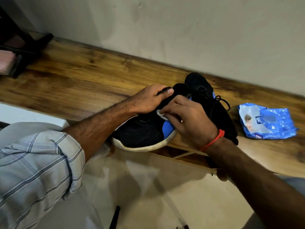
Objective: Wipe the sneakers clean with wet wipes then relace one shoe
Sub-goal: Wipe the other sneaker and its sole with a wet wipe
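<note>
At the far left a dark chair leg [21,63] stands on the end of the long wooden shelf [74,83] that runs along the pale wall [181,30]. Nearer, a checked sleeve [36,171] is rolled up on the left arm, which reaches out across the shelf's front edge. The left hand [148,100] is clamped on the heel end of the near sneaker [142,134], thumb lying over the black collar and fingers curled round it, steadying the shoe. That sneaker is black mesh with a blue side panel and a scuffed white sole, and its toe juts out past the edge of the shelf toward the floor. Just beside the left hand, the right hand [186,118] comes in from the right with a red thread [214,139] round its wrist; its fingers pinch a small white wet wipe [160,112] and press it against the sneaker's side above the blue panel. The two hands nearly touch. Behind the right hand lies the second sneaker [204,96], all black, its lace loose and trailing on the wood. Further right, apart from both shoes, a crumpled blue wipes packet [267,121] lies flat on the shelf. Below, pale floor tiles [148,195] show
</note>
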### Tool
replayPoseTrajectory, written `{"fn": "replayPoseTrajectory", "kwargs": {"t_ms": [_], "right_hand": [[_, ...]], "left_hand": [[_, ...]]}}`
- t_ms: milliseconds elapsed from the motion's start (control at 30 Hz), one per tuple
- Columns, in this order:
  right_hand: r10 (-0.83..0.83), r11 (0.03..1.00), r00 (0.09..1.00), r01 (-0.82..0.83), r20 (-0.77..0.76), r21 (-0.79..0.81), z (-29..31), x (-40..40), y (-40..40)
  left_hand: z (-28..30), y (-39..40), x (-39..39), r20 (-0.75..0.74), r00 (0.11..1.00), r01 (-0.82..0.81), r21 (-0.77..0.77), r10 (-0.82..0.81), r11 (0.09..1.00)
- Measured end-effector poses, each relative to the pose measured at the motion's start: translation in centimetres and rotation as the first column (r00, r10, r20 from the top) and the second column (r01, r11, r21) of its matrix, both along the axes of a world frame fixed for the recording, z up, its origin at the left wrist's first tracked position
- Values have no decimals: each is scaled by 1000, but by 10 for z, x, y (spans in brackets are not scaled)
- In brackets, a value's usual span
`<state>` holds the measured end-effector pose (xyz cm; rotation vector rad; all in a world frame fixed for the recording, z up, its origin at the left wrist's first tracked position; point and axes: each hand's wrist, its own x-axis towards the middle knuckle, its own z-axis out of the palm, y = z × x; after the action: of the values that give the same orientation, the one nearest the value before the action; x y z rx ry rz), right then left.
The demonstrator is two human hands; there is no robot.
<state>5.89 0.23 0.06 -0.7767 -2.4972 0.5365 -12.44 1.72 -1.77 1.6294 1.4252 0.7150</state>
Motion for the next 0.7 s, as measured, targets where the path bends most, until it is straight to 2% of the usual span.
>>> {"fn": "replayPoseTrajectory", "kwargs": {"t_ms": [133,200,267,333,400,500,600,700], "right_hand": [[-160,986,987,160,-9,47,2,16,22],[-59,996,998,61,-23,58,1,6,8],[126,991,992,-125,-7,51,-3,-6,-12],[193,980,981,-194,34,50,-4,-6,-14],[103,990,994,-107,47,91,-4,4,3],[-111,984,994,110,0,137,1,25,30],[-268,959,957,276,-112,61,8,36,36],[-319,945,936,325,-149,21,11,32,32]], "left_hand": [[2,1,-2,5,1000,-13,11,12,1000],[3,1,-1,29,1000,5,15,-5,1000],[2,-3,1,47,998,39,-1,-39,999],[0,-5,3,38,997,66,-11,-66,998],[-1,-4,2,36,998,59,-14,-58,998],[4,-1,-3,-1,1000,3,-18,-3,1000],[7,1,-6,-13,1000,-3,-18,3,1000],[3,1,-6,-17,1000,24,-47,-25,999]]}}
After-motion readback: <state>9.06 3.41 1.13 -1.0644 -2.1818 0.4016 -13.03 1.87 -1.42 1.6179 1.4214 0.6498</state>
